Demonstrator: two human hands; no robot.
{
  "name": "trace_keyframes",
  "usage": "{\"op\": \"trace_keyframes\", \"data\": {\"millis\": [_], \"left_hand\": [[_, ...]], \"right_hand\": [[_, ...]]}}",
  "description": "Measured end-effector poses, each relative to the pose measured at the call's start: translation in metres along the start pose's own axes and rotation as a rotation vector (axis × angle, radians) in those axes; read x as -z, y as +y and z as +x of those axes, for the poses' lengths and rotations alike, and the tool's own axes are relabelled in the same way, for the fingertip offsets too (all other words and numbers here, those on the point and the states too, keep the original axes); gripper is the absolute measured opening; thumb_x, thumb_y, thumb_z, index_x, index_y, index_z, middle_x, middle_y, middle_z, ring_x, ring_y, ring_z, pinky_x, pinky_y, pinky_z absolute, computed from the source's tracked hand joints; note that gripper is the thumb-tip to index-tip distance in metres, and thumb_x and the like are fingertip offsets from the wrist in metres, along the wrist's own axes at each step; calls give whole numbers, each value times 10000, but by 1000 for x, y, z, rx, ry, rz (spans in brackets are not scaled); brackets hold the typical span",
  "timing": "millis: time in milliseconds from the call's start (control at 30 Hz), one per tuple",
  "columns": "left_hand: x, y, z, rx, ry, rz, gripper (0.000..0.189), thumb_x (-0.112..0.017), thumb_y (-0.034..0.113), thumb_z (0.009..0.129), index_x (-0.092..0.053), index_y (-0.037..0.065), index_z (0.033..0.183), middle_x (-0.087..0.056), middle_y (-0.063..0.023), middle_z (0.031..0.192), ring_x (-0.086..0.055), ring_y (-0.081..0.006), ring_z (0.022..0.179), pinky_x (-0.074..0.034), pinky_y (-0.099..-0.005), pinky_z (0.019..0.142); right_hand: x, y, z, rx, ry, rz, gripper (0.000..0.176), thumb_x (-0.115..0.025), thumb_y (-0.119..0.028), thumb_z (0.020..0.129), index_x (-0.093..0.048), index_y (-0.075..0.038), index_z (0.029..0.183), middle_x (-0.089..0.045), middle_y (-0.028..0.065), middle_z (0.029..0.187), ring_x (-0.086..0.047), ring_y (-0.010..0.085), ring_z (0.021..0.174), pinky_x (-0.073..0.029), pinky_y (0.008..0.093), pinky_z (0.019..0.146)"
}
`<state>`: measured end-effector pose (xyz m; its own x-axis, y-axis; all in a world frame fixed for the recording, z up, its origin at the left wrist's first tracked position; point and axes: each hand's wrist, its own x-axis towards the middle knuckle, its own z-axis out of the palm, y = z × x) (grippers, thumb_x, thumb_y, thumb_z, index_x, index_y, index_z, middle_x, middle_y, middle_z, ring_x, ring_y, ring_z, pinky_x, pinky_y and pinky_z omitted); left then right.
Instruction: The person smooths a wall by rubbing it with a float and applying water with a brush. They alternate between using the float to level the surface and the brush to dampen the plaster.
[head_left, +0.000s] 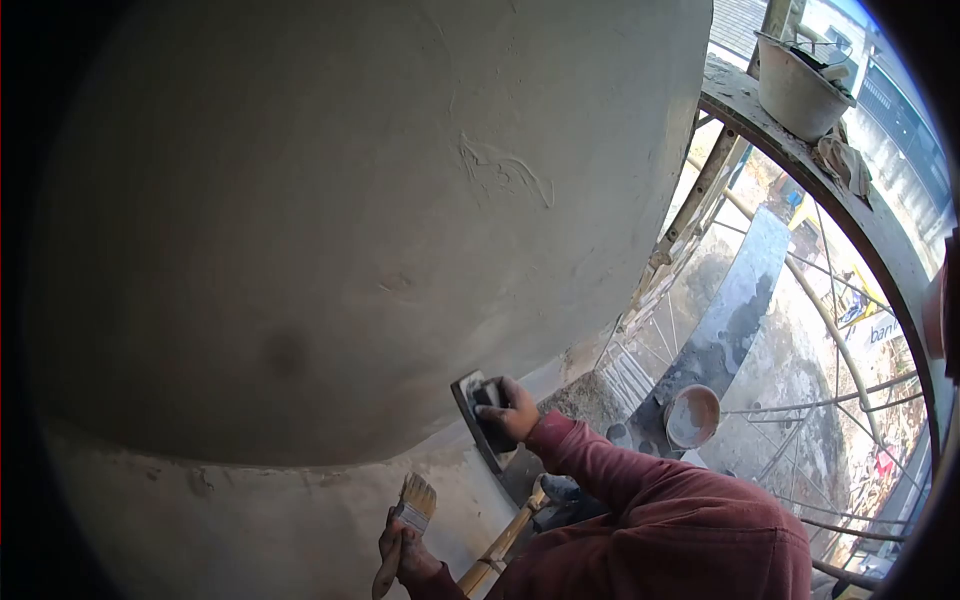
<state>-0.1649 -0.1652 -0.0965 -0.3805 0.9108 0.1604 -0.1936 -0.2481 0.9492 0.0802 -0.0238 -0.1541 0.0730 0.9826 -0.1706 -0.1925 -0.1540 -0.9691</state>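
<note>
My left hand (405, 550), low in the view, is closed around the handle of a paintbrush (417, 502) with its pale bristles pointing up. A flat, dark plastering float (483, 420) is in my right hand (515, 412), fingers wrapped over its grip. The float is tilted close to the lower edge of a large, smooth, curved plaster surface (330, 250). Raised smears of plaster (505, 172) show on the upper part of that surface. Below its edge runs a paler wall band (260, 510), near the brush.
A bucket (803, 95) holding tools stands on a scaffold plank (735, 95) at upper right, with a rag (846, 165) beside it. Lower down, a round pail (692, 416) sits by a long board (735, 300). Bamboo poles (505, 540) and thin scaffold bars (820, 405) cross the area.
</note>
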Motion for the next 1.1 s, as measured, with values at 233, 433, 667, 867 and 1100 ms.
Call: {"op": "trace_keyframes", "data": {"millis": [233,433,667,867,1100], "left_hand": [[-52,3,-4,-46,-242,319,291,-708,185,754,-566,19,947,-545,-231,1155,-547,-305,1021,-437,-406,887],[1,-35,-24,8,-269,272,287,-740,223,733,-605,32,900,-580,-203,1085,-569,-287,945,-470,-386,805],[17,-18,-26,191,-116,328,362,-737,198,724,-563,42,1000,-552,-208,1120,-556,-320,992,-479,-421,826],[27,-18,-24,206,-34,220,417,-686,111,748,-494,31,1110,-523,-217,1161,-525,-367,1074,-464,-506,883],[38,-29,-11,392,-148,102,377,-690,83,736,-515,47,1067,-520,-216,1165,-530,-378,1056,-484,-479,854]], "right_hand": [[-34,-37,-13,-34,-166,387,383,-681,-177,747,-549,-14,1067,-612,73,936,-585,180,856,-434,293,787],[21,-187,70,1161,518,-518,566,-674,-52,596,-479,-27,1126,-514,166,978,-506,349,860,-445,383,753],[39,-122,99,1123,659,-596,627,-658,1,572,-447,-17,1162,-514,174,998,-510,347,862,-455,407,737],[37,-200,91,1296,561,-650,563,-638,-11,585,-486,-27,1127,-511,161,988,-519,335,838,-459,407,717],[19,-143,89,1222,478,-677,530,-628,9,593,-496,-34,1105,-523,155,947,-532,326,803,-464,403,720]]}}
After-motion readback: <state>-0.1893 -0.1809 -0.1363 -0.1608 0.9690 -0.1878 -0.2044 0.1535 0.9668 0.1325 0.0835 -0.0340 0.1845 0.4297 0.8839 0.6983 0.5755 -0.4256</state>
